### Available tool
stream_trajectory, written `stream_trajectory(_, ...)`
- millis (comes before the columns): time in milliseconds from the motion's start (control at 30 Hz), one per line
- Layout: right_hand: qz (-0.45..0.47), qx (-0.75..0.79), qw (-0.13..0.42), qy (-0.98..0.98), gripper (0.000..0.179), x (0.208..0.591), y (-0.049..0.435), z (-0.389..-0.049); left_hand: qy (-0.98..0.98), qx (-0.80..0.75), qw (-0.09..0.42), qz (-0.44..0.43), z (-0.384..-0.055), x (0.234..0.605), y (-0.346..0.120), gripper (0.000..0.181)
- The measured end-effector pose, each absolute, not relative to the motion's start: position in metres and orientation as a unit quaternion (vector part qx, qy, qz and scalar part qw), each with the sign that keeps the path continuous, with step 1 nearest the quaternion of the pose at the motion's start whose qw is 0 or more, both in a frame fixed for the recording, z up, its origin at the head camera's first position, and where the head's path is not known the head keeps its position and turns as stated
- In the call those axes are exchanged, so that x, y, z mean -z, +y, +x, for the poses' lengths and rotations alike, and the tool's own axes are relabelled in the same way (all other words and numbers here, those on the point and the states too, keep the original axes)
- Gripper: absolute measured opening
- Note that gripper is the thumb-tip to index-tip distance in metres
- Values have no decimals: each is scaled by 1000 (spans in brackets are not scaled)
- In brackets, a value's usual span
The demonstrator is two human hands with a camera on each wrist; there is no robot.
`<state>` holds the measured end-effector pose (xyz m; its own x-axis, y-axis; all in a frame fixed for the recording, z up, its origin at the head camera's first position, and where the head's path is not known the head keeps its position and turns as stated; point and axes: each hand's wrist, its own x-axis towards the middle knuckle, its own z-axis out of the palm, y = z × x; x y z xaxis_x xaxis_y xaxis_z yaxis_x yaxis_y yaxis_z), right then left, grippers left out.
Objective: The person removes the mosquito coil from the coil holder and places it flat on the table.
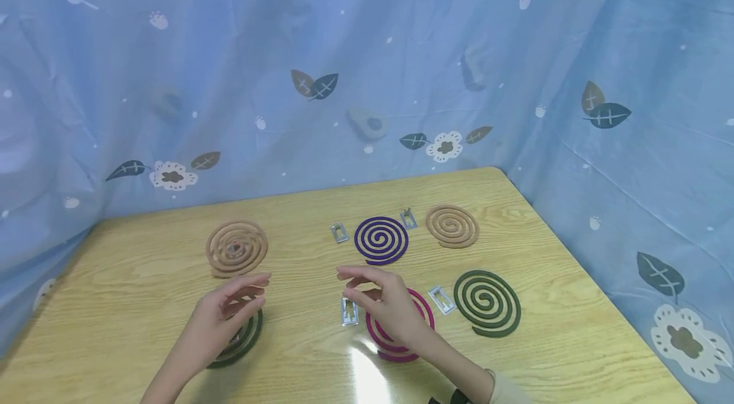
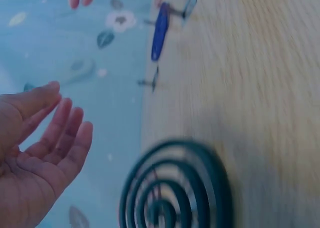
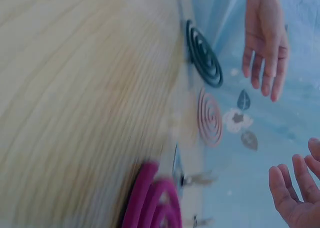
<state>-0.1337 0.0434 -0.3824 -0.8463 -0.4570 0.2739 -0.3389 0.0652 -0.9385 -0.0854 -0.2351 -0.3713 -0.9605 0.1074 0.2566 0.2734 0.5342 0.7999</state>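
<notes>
Above the left dark green mosquito coil [image 1: 256,332], my left hand [image 1: 218,318] hovers with loosely bent fingers and holds nothing. That hand partly hides the coil, which looks raised off the table in the left wrist view. My right hand [image 1: 392,308] hangs over the magenta mosquito coil [image 1: 431,321], fingers relaxed and bare. A small metal coil stand [image 1: 349,312] lies just below its fingertips. Behind the left hand, a tan mosquito coil [image 1: 213,255] has a bit of metal showing at its centre.
Farther back are a purple coil [image 1: 380,239] and another tan coil [image 1: 452,226], with metal stands [image 1: 339,232] nearby. A second green coil [image 1: 487,303] lies at right beside a stand [image 1: 441,299]. A blue patterned cloth [image 1: 367,41] hangs behind the wooden table [image 1: 132,289].
</notes>
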Motion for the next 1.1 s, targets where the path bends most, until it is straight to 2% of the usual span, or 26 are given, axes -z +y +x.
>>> stream_trajectory(133,-280,633,64,719,32,384,29,-127,-871,469,111,-91,-72,380,-258,34)
stream_trajectory(367,-289,638,101,707,36,389,-3,-121,-873,468,122,-59,-49,398,-298,42)
stream_trajectory(533,-282,643,166,692,39,390,-21,-120,-836,518,143,-112,-45,411,-324,57)
stream_trajectory(767,-261,632,195,704,40,394,-36,-125,-822,527,118,-180,-52,426,-345,67)
stream_trajectory(1100,-224,606,220,731,51,406,-62,-136,-823,530,80,-188,-57,438,-353,77)
